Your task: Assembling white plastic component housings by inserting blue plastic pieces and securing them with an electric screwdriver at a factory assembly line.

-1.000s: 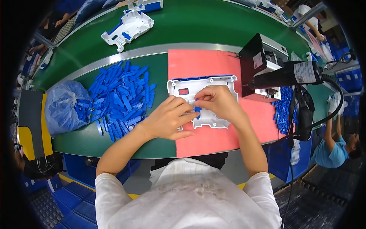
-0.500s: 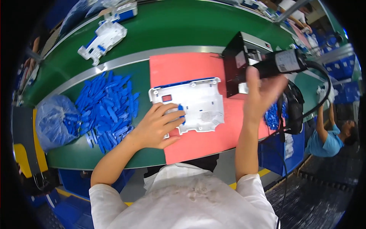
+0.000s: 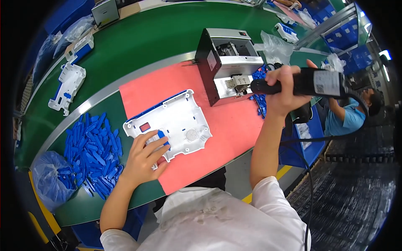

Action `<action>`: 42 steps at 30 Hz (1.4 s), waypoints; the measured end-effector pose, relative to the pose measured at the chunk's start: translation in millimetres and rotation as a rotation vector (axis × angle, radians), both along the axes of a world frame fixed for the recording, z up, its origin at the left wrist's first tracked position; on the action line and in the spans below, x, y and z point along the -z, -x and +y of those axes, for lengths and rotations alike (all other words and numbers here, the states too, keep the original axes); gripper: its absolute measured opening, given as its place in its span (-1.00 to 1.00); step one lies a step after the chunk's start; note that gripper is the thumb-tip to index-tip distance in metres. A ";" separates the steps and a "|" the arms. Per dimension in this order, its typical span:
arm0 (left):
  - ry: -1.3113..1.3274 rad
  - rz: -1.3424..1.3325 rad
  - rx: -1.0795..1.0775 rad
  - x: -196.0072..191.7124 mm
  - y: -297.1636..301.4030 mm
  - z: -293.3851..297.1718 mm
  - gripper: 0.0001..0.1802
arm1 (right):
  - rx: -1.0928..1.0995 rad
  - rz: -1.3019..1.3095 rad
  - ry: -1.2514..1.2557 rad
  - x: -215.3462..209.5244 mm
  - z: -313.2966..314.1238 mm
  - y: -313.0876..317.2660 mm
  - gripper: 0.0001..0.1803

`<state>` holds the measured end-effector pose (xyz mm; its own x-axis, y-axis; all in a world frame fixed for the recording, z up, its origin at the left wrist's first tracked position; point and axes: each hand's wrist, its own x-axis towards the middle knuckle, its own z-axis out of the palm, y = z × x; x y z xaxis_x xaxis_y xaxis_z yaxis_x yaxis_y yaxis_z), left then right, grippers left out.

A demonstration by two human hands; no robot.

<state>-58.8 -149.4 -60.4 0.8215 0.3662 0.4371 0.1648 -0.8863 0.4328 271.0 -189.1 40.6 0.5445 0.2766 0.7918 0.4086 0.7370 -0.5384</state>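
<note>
Two hands that were close together over the white plastic housing [image 3: 169,124] a second ago are now well apart. My right hand [image 3: 285,88] has come off the part and gone up to the right, where its grip is now wrapped full around the black electric screwdriver [image 3: 307,83]; half a second ago that hand was open and only reaching for the tool. My left hand [image 3: 144,155] has stayed put, fingers spread flat on the near edge of the housing, pinning a small blue clip [image 3: 162,137] against it rather than closing on anything. The housing lies on the pink mat [image 3: 234,125] on the counter [image 3: 167,37], a little left of the boxy grey machine [image 3: 228,62]. I read this as the placing being finished and the fastening about to start, with the part held steady for it.

Harder to read: the driver's tip lies against the machine's front, so I cannot tell whether a bit or a screw is on it. Its cable runs out of view at the right. My fingers hide most of the clip, so its seating is unclear. The pile of loose blue clips [image 3: 94,150] to the left and the bag [image 3: 56,182] beside it bend toward the rim, and another person's blue sleeve [image 3: 345,121] shows far right
</note>
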 end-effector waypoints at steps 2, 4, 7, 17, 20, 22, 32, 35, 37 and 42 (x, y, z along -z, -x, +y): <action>-0.017 -0.021 -0.012 0.2 0.2 -1.0 -0.57 | -0.016 0.013 0.069 3.8 6.4 -0.3 -0.45; -0.014 -0.030 -0.016 0.0 0.8 -1.2 -0.57 | 0.011 -0.042 0.217 6.1 6.4 -0.9 -0.46; -0.003 -0.051 -0.022 1.4 3.1 -0.3 -0.56 | -0.080 -0.005 0.230 6.1 2.7 7.1 -0.48; 0.001 -0.070 -0.024 2.4 2.5 0.2 -0.59 | -0.079 0.002 0.110 -7.8 -4.3 63.0 -0.38; 0.010 -0.066 -0.029 0.9 4.1 0.0 -0.59 | 0.073 0.020 -0.064 -12.5 -3.0 45.3 -0.39; 0.009 -0.069 -0.025 1.2 3.5 -0.5 -0.59 | 0.087 0.032 -0.030 -9.6 -3.3 23.9 -0.41; -0.001 -0.084 -0.030 3.4 4.3 -0.8 -0.60 | 0.024 -0.015 0.245 5.5 -2.8 14.0 -0.43; 0.005 -0.081 -0.044 4.6 6.8 -1.0 -0.59 | -0.023 0.031 0.243 3.8 -11.7 25.8 -0.42; 0.018 -0.073 -0.070 4.2 8.0 -2.1 -0.59 | -0.147 0.062 0.167 -0.4 -11.3 46.0 -0.40; 0.027 -0.042 -0.046 0.4 4.8 -2.7 -0.53 | -0.402 0.114 0.174 -2.1 6.6 125.2 -0.32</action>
